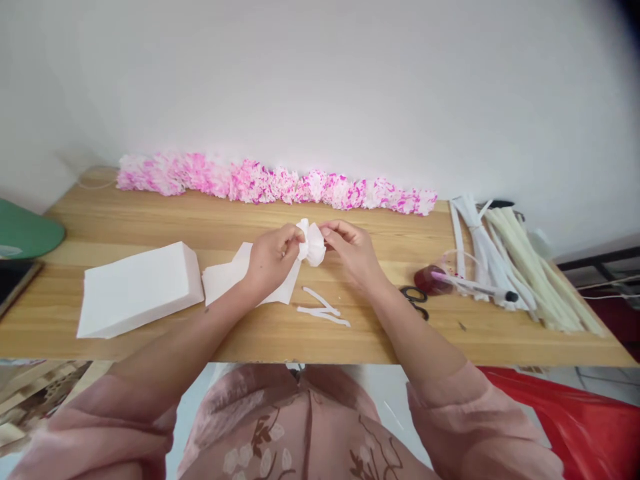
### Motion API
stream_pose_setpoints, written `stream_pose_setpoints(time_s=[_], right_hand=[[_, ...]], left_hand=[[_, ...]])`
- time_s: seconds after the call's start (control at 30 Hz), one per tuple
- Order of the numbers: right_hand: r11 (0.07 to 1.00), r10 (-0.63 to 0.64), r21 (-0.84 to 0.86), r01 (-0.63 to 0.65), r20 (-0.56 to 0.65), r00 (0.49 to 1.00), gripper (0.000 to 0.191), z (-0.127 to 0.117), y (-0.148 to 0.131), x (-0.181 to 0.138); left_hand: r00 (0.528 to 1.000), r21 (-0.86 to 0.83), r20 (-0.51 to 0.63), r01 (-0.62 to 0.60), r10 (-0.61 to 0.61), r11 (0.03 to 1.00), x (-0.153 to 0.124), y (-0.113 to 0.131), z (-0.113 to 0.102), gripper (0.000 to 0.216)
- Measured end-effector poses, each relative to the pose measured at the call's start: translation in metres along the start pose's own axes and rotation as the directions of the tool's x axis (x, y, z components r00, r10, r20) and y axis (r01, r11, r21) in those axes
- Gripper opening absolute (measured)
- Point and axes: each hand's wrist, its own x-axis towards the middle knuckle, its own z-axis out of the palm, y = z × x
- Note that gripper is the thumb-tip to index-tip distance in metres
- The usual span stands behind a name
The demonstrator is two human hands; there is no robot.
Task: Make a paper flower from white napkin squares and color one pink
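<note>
A gathered white paper flower (315,245) with ruffled folds is held up between both hands, above the middle of the table. My left hand (274,259) pinches its left side with thumb and forefinger. From the right, my right hand (353,248) has thumb and fingers closed at the flower's edge. Beneath my left hand lie loose white paper sheets (225,279), partly covered by the wrist. A few narrow white strips (325,312) rest on the wood between my forearms.
A thick white paper stack (137,287) sits at left, near a green object (27,230). Pink-and-white ruffled flowers (255,181) line the wall. At right are black scissors (416,300), a dark red jar (433,280), a white pen (473,287) and bundled strips (535,267).
</note>
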Motion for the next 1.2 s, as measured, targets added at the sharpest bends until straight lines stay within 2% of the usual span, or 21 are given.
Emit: stream_pose_setpoints(time_s=[0.1,0.2,0.4,0.53,0.63,0.77,0.83,0.93,1.07,1.2], right_hand=[[1.0,-0.01,-0.004,0.01,0.013,1.0,0.021,0.0,-0.002,-0.001],[1.0,-0.015,-0.019,0.016,0.024,1.0,0.019,0.0,-0.004,-0.001],[0.994,-0.034,-0.098,0.038,0.046,0.998,0.021,0.0,-0.001,-0.002],[0.955,-0.135,-0.256,0.148,0.069,0.988,0.023,-0.001,-0.001,-0.005],[0.868,-0.265,-0.404,0.288,0.112,0.958,0.022,0.0,-0.004,-0.008],[0.671,-0.472,-0.536,0.512,0.224,0.853,0.021,0.001,-0.007,-0.011],[0.586,-0.525,-0.563,0.583,0.285,0.802,0.021,0.001,-0.006,-0.012],[0.503,-0.561,-0.584,0.638,0.341,0.754,0.022,0.001,-0.004,-0.012],[0.492,-0.565,-0.584,0.645,0.349,0.747,0.023,0.001,-0.003,-0.012],[0.559,-0.539,-0.547,0.623,0.332,0.774,0.022,0.002,-0.004,-0.012]], left_hand=[[0.993,0.027,-0.009,-0.12,0.121,0.992,0.002,-0.006,0.0,0.023],[0.987,0.019,-0.017,-0.161,0.162,0.987,0.003,-0.011,-0.001,0.027],[0.987,0.035,-0.015,-0.159,0.159,0.987,0.002,-0.012,0.002,0.03],[0.997,0.004,0.012,-0.075,0.075,0.997,0.001,-0.008,0.003,0.026],[0.998,-0.119,0.056,0.042,-0.035,0.992,0.001,-0.002,0.001,0.018],[0.993,-0.253,0.082,0.101,-0.083,0.962,0.002,0.002,-0.004,0.028],[0.989,-0.263,0.099,0.128,-0.106,0.956,0.003,0.003,-0.005,0.031],[0.984,-0.27,0.112,0.162,-0.136,0.949,0.003,0.004,-0.005,0.031],[0.985,-0.251,0.102,0.158,-0.136,0.955,0.003,0.004,-0.005,0.027],[0.986,-0.215,0.087,0.155,-0.139,0.964,0.003,0.002,-0.004,0.023]])
